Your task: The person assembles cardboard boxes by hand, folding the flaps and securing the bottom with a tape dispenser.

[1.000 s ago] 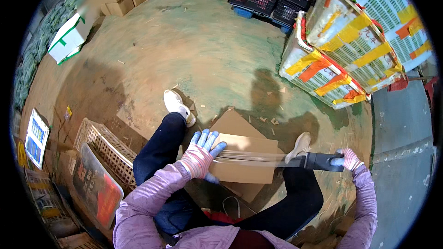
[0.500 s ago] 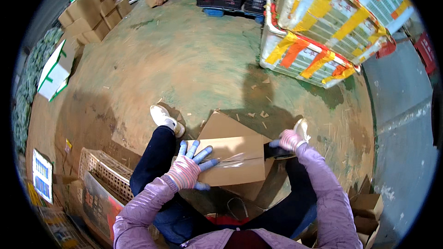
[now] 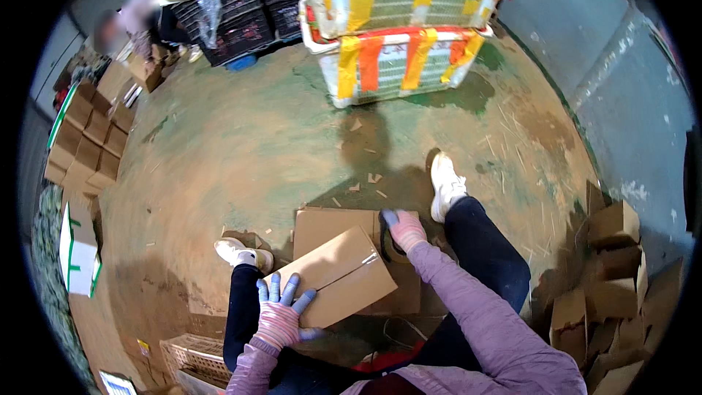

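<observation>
A closed brown cardboard box [image 3: 329,289] lies between my legs, turned at an angle, with a seam across its top and a shiny bit of tape near the seam's right end. My left hand [image 3: 281,314], in a pink and blue striped glove, rests with spread fingers on the box's left end. Just off the box's right corner, my right hand [image 3: 404,230] in a matching glove is closed around a black curved tool [image 3: 386,232]. The hand hides most of that tool, so its kind is unclear. Under the box lies flat brown cardboard [image 3: 318,227].
Open cardboard boxes [image 3: 610,289] crowd the right side by a grey wall [image 3: 621,102]. Taped white foam boxes [image 3: 402,66] stand stacked ahead. Brown boxes [image 3: 88,139] are piled at far left, near another person [image 3: 142,18]. A plastic basket [image 3: 194,358] sits at lower left.
The view has swung to the right. The box has turned, its right end now pointing farther away. My right hand, still on the black tool, has come closer to the box's far corner.
</observation>
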A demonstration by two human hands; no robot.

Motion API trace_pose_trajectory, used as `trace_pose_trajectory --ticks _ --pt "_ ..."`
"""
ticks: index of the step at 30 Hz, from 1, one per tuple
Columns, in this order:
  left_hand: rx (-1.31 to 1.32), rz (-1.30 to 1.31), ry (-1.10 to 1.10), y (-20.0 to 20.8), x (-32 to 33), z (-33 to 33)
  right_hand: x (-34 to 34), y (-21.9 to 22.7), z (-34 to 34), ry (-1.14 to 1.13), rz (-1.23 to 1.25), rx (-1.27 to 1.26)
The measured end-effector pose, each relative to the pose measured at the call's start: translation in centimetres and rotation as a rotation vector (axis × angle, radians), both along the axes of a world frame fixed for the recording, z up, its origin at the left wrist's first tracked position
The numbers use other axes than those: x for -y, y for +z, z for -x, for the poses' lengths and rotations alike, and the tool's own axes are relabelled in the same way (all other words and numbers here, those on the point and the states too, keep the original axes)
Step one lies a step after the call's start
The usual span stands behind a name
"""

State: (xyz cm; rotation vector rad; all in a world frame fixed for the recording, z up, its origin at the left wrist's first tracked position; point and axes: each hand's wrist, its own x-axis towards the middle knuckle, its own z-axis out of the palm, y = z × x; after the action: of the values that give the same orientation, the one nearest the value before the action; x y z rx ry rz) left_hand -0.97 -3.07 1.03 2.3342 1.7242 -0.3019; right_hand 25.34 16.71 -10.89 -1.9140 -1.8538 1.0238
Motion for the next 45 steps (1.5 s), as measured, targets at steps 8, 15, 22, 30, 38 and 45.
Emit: trace_pose_trajectory --ticks 8,15,22,30,38,45 --pt "0.052 -0.084 -0.001 -3.2 -1.7 -8.2 7.2 8.3 3.3 0.272 0.087 0.06" --pt "0.205 -0.142 -0.019 -3.0 -4.7 -10.3 5.6 -0.9 2.0 0.151 0.372 -0.499" --pt "0.232 -0.14 -0.044 -3.3 -3.1 -7.1 6.6 -16.1 2.4 0.066 0.526 -0.429" --pt "0.539 -0.581 1.186 -9.1 4.7 5.9 7.8 -11.8 4.2 -0.048 0.843 -0.865" --pt "2.107 -0.096 1.398 -4.9 4.4 9.7 2.9 1.5 0.3 0.235 0.501 -1.411" --pt "2.111 0.974 0.805 -5.2 1.3 -2.1 2.2 17.2 -10.3 -0.373 0.162 -1.675"
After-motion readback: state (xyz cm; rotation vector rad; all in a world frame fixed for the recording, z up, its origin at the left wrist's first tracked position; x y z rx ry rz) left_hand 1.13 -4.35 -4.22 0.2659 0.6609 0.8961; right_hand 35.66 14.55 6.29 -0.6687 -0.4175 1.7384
